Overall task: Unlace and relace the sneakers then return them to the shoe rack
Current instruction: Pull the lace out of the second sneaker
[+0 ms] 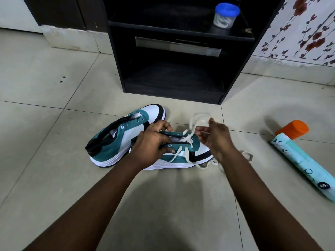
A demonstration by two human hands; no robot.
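Lace [192,124]: soft, light, limp; right hand [215,135] pinched a loop.
Sneaker [181,154]: light, stiff sole; left hand [152,144] gripped its collar.

Matt teal suede-like cloth and smooth white panels on the sneakers [116,142]; flat woven cloth lace [194,124]. Glossy pale floor tiles [54,73]. Matt black wood-look rack [172,73]. Clear plastic jar [225,15], blue lid.
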